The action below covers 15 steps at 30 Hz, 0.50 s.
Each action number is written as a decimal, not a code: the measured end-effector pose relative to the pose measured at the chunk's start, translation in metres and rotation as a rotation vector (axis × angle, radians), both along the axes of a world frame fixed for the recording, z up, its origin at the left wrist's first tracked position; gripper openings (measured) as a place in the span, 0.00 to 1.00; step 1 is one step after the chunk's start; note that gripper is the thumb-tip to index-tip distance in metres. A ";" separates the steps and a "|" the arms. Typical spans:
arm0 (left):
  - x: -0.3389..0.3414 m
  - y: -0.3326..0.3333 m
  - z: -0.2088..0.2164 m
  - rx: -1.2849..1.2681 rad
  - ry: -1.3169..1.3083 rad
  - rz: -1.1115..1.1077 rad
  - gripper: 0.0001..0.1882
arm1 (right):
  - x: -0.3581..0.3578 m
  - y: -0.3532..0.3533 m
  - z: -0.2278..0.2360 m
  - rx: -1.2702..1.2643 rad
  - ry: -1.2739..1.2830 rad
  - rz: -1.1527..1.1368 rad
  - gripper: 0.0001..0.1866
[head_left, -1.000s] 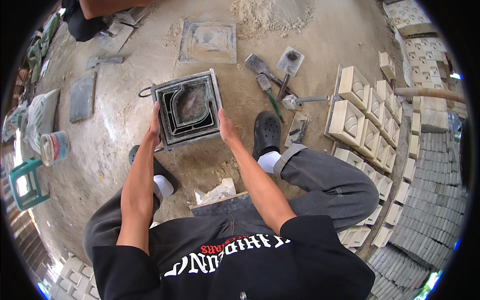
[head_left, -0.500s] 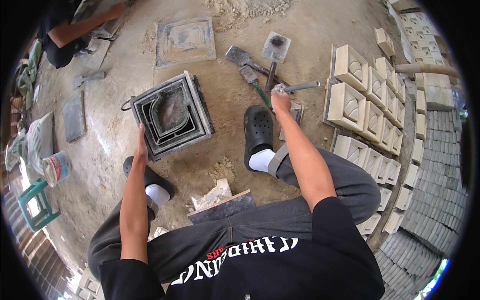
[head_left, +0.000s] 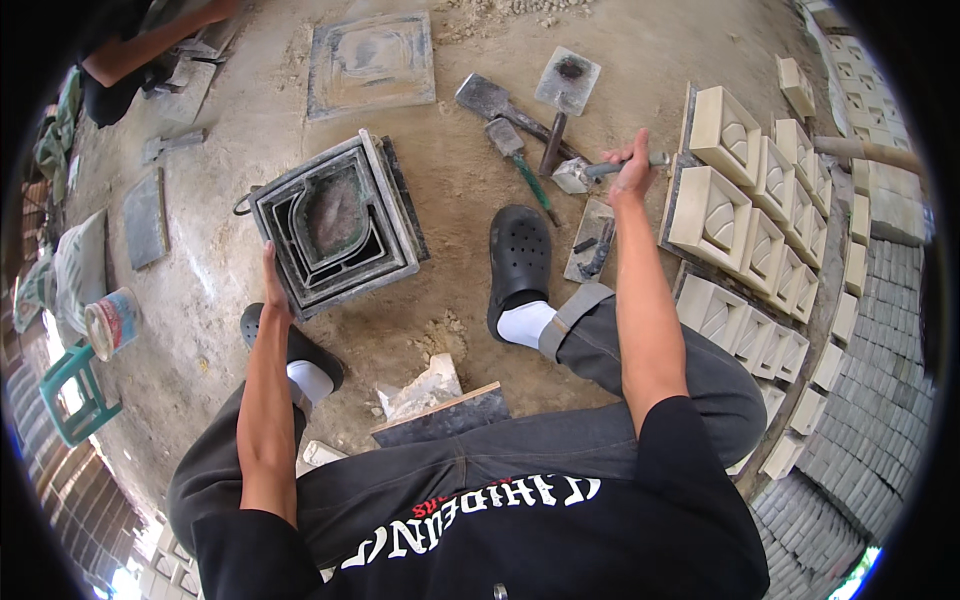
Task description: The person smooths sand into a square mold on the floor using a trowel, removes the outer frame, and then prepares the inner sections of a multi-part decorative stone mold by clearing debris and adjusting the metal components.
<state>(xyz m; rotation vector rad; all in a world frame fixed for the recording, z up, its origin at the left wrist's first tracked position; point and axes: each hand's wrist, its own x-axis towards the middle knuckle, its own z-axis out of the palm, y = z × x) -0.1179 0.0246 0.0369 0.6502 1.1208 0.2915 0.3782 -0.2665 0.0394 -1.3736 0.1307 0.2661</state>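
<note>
A square dark metal mould [head_left: 402, 268] with a nested frame and a rounded inner cavity stands on the dirt floor in front of me. My left hand [head_left: 275, 287] lies along its near left side, the visible fingers stretched out; some are hidden. Over on the right, my right hand [head_left: 632, 172] has its fingers spread, at the grey pipe handle [head_left: 606, 169] of a small tool with a pale, dusty head [head_left: 571, 178]. Beside it lie a green-handled trowel-like tool [head_left: 527, 175] and two flat-bladed tools [head_left: 567, 80] [head_left: 484, 96].
Rows of cream moulded blocks [head_left: 725, 135] stand at the right, with stacked grey tiles [head_left: 885, 330] beyond. A square plate [head_left: 370, 60] lies ahead. At left are a bucket [head_left: 110, 322] and green stool [head_left: 80, 395]. Another person's arm [head_left: 150, 50] shows far left.
My right hand has moved right, from the tool's head to its handle, and its fingers have spread. My left hand stays at the mould's side. The view has shifted slightly.
</note>
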 end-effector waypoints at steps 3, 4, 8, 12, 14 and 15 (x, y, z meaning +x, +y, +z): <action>0.004 -0.014 0.003 -0.025 -0.025 0.038 0.42 | 0.023 0.001 0.000 -0.012 0.055 0.036 0.28; -0.002 -0.016 0.001 -0.078 -0.052 0.047 0.44 | 0.024 0.003 -0.001 -0.020 0.062 0.071 0.28; -0.002 -0.020 0.000 -0.074 -0.007 0.065 0.44 | 0.006 -0.003 -0.008 0.016 0.059 0.095 0.25; -0.005 -0.017 -0.004 -0.039 -0.020 0.069 0.43 | -0.016 -0.006 -0.014 -0.098 -0.027 0.071 0.22; 0.004 -0.020 0.003 -0.037 0.004 0.058 0.42 | -0.024 -0.011 -0.017 -0.291 -0.047 0.061 0.22; 0.009 -0.023 0.007 -0.017 -0.001 0.102 0.42 | -0.029 -0.012 -0.018 -0.475 -0.054 0.048 0.21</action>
